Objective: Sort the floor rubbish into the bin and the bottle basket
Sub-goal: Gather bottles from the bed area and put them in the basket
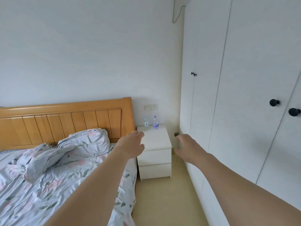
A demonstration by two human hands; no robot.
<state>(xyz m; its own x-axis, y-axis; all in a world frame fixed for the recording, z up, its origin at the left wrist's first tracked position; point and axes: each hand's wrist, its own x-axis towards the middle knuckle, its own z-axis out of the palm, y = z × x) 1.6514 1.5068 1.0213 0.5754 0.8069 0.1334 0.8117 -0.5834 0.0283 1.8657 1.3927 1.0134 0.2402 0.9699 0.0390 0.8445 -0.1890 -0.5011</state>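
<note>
Fingertips of left hand (132, 145) and right hand (187, 146) curl out of sight, each grip loose, holding nothing.

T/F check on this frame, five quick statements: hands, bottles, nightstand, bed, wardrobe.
1. Both hands hold nothing. True: left hand and right hand reach forward, with nothing in them.
2. Two bottles stand upright on the nightstand. True: clear bottle, purple-label bottle.
3. The bottles lie on the floor. False: they stand on the nightstand.
4. The bed is neatly made. False: the bedding is rumpled.
5. A wardrobe door stands open. False: the doors in view are closed.
</note>
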